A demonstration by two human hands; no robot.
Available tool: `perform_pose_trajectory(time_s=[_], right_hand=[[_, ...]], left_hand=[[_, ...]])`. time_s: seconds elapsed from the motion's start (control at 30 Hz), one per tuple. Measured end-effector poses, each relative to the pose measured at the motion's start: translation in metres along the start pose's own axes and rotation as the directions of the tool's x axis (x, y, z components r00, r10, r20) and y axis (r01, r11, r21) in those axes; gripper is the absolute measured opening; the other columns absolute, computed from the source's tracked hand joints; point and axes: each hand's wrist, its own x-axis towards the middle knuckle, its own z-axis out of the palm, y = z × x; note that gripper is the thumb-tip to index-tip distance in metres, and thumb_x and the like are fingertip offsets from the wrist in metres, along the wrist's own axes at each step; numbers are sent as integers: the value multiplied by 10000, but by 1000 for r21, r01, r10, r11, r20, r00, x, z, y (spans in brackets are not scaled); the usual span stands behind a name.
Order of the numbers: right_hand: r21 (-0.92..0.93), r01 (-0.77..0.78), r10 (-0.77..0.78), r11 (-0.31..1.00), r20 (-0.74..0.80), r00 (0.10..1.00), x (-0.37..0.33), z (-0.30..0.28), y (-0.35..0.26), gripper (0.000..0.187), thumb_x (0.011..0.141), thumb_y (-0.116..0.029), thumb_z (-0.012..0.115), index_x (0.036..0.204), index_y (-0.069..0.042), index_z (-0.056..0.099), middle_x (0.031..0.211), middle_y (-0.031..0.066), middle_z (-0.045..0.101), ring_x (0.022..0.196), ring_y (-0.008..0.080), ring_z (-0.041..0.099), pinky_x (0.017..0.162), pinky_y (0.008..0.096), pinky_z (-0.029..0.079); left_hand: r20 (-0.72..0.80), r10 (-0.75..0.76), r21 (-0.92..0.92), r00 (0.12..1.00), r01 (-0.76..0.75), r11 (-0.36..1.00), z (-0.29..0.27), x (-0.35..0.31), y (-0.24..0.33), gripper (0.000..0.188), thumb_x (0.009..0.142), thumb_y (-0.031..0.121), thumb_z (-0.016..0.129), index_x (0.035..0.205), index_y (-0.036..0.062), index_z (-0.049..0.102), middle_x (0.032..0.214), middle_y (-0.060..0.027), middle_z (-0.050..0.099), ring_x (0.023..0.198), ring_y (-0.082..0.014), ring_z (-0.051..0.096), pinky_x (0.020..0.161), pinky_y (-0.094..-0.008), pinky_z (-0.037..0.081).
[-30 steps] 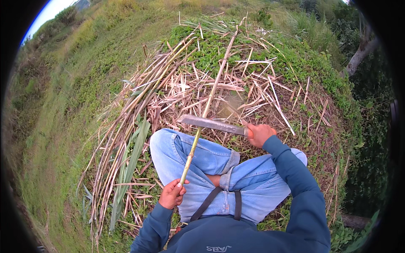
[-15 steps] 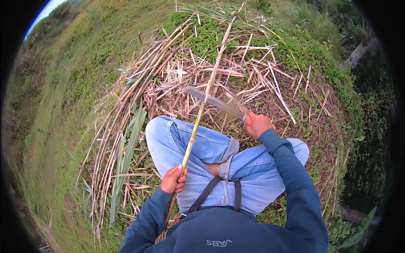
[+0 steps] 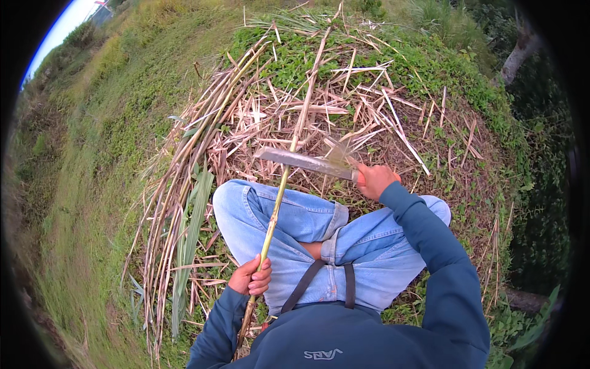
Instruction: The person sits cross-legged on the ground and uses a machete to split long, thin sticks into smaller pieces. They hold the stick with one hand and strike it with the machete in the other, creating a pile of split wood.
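Observation:
My left hand (image 3: 251,276) is wrapped round the lower part of a long cane stalk (image 3: 276,211), which runs from beside my body up and away over my left knee. Below the blade the stalk is bare and yellow-green; above it, dry brown sheath still covers it. In my right hand (image 3: 375,182) is a machete (image 3: 305,162) with an orange handle, gripped in a closed fist. Its blade points left and lies across the stalk, just beyond my knee, seemingly touching it.
A pile of long stalks (image 3: 178,178) with a broad green leaf (image 3: 192,240) lies to my left. Dry strips of sheath (image 3: 344,132) litter the ground ahead. My crossed legs (image 3: 270,206) are under the stalk. A tree trunk (image 3: 515,60) stands far right.
The machete has come down the stalk toward me, and its blade is now more level. My left hand still holds the stalk, and the view has shifted slightly.

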Motion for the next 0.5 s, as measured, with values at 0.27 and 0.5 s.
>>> perform_pose_trajectory(time_s=[0.27,0.5], right_hand=[[138,-49,62,989,-91,994,-3,11,-1,333,784,-308,621,1047,-111,568,728,180,646,708,396,646,674,500,520],[184,-160,184,970,-124,975,10,13,0,328,778,-271,627,1047,-92,567,759,204,657,704,379,653,646,482,525]], left_hand=[[147,-26,-251,989,63,966,1,1,-9,342,1036,358,288,861,80,386,577,32,333,393,-61,310,341,-205,307],[304,16,-418,953,118,901,-11,-2,-25,341,1040,336,254,827,99,374,534,38,333,369,-70,364,328,-194,337]])
